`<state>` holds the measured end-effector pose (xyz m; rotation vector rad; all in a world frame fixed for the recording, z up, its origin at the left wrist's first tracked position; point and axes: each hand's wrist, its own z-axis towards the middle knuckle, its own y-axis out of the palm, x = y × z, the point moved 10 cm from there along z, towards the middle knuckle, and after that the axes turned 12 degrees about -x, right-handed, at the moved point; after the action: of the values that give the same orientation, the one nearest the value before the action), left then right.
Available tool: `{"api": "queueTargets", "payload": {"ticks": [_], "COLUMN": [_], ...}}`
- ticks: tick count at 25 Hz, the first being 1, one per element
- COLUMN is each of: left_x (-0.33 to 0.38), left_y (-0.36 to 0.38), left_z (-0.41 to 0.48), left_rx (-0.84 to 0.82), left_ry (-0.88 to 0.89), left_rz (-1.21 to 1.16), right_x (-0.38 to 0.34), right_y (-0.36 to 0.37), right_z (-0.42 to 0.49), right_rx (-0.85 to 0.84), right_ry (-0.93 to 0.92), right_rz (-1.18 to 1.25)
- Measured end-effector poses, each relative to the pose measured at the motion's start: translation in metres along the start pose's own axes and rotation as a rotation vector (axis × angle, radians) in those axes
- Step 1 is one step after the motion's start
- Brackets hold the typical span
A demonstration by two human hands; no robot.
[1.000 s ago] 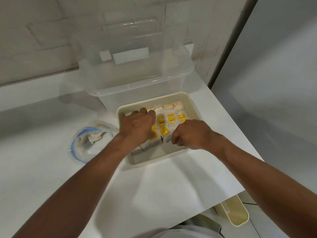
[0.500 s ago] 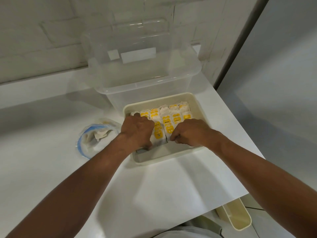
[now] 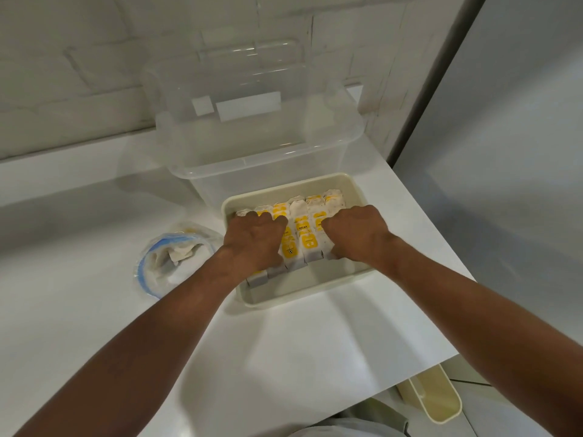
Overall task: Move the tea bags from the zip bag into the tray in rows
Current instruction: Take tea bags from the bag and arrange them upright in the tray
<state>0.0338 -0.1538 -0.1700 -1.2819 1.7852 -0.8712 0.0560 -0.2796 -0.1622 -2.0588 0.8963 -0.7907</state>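
Table (image 3: 94, 310): white, smooth, matte with soft reflections. Wall behind it: white-painted brick.

Tray (image 3: 356, 190): cream plastic, rectangular, rounded corners, shallow walls. It sits by the right edge of the table, its far wall touching or just beside a clear plastic bin (image 3: 258, 152). Whether they touch cannot be told. The bin is translucent, taller than the tray, with a flared rim and pale labels on its far wall.

Tea bags (image 3: 303, 234): flat white paper sachets with yellow printed panels, packed on edge in parallel rows. They fill the far part of the tray; the near strip of the tray floor is bare.

Left hand (image 3: 252, 241): knuckles up, fingers curled over the left rows, gripping the sachets.

Right hand (image 3: 356, 234): fist-like, fingers curled down round the right rows, thumb at their near end.

Zip bag (image 3: 170, 260): clear crinkled film with a blue closure strip, mouth open, lying flat just left of the tray. A few pale sachets show inside.

Below the table's near right corner: a small cream plastic container (image 3: 432, 398), oblong with rounded ends.
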Motion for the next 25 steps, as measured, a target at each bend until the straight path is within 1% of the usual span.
{"api": "queueTargets", "payload": {"ticks": [5, 7, 8, 10, 13, 15, 17, 19, 21, 25], "left_x": [0.000, 0.002, 0.004, 0.006, 0.000, -0.013, -0.033, -0.058, -0.086, -0.137], "left_y": [0.000, -0.002, -0.006, -0.016, -0.022, -0.026, -0.027, -0.025, -0.018, 0.021], "left_z": [0.001, -0.002, -0.005, -0.013, -0.026, -0.037, -0.050, -0.065, -0.081, -0.101], "left_rx": [0.007, 0.028, 0.060, 0.143, 0.156, 0.177, 0.223, 0.261, 0.286, 0.252], "left_ry": [-0.034, 0.005, 0.038, 0.117, 0.232, 0.244, 0.210, 0.179, 0.133, 0.032], "left_rz": [0.063, 0.013, -0.035, -0.170, -0.502, -0.642, -0.678, -0.711, -0.743, -0.782], "right_x": [-0.002, 0.000, 0.001, 0.000, -0.005, -0.007, -0.015, -0.031, -0.053, -0.111], "right_y": [0.007, 0.004, 0.001, -0.005, -0.010, -0.016, -0.026, -0.042, -0.062, -0.092], "right_z": [0.009, 0.008, 0.006, 0.003, -0.004, -0.010, -0.015, -0.019, -0.023, -0.025], "right_rx": [0.047, 0.070, 0.091, 0.134, 0.191, 0.237, 0.256, 0.275, 0.291, 0.263], "right_ry": [0.033, 0.026, 0.003, -0.091, -0.250, -0.322, -0.382, -0.439, -0.482, -0.551], "right_rz": [-0.007, 0.036, 0.099, 0.319, 0.663, 0.839, 0.974, 1.025, 1.010, 0.963]}}
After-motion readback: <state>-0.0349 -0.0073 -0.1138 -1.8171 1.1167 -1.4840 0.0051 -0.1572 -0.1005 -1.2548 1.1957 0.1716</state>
